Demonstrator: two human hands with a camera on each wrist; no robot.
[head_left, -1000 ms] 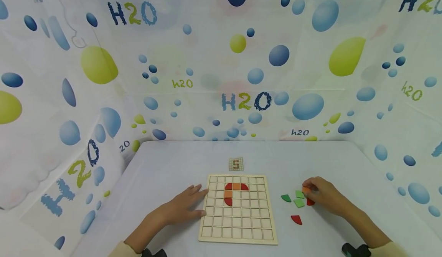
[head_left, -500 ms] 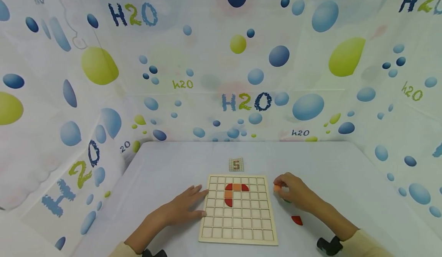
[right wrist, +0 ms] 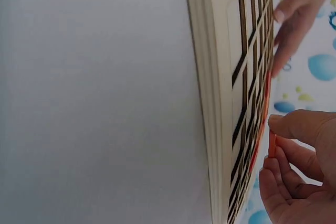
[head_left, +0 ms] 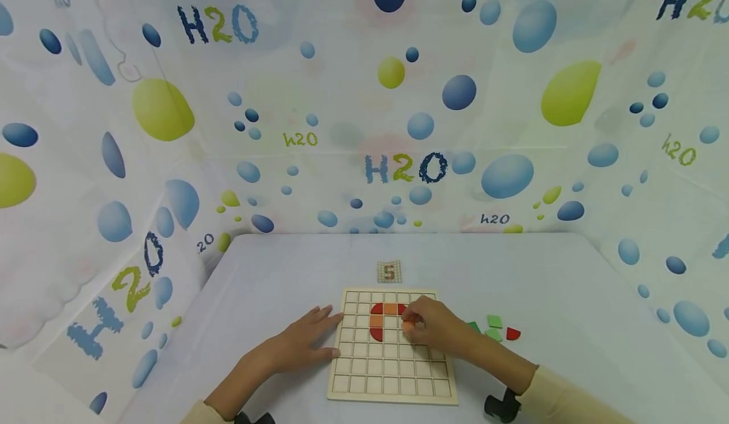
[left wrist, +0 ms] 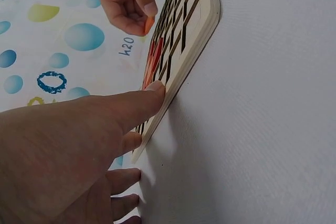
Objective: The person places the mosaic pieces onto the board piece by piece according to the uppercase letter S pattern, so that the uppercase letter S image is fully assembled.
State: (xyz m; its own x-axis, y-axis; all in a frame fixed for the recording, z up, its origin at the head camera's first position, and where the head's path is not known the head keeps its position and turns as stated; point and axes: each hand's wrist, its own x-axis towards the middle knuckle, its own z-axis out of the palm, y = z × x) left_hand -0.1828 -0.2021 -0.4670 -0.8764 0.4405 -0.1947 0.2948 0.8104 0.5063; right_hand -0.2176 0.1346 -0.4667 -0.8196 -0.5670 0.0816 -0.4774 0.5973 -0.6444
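Note:
A wooden grid board (head_left: 393,389) lies on the table with red quarter-round tiles (head_left: 376,334) and orange square tiles (head_left: 376,321) set in its upper cells. Thumb and fingers of my right hand (head_left: 441,328) pinch another orange tile (right wrist: 272,144) over the board, just below the red tile at the right end of the top row. That hand partly covers the end tile. At the board's left edge rests my left hand (head_left: 302,342), its fingers extended and the thumb (left wrist: 149,98) touching the rim.
Loose tiles lie right of the board: light green squares (head_left: 494,321), a dark green one (head_left: 474,326) partly behind the right arm, and a red one (head_left: 513,333). Behind the board is a small pattern card (head_left: 390,271). A printed curtain (head_left: 342,95) surrounds the table.
My right hand has carried the orange tile leftward from the loose tiles to over the board. The right forearm now hides the nearer loose red tile. My left hand has stayed in place.

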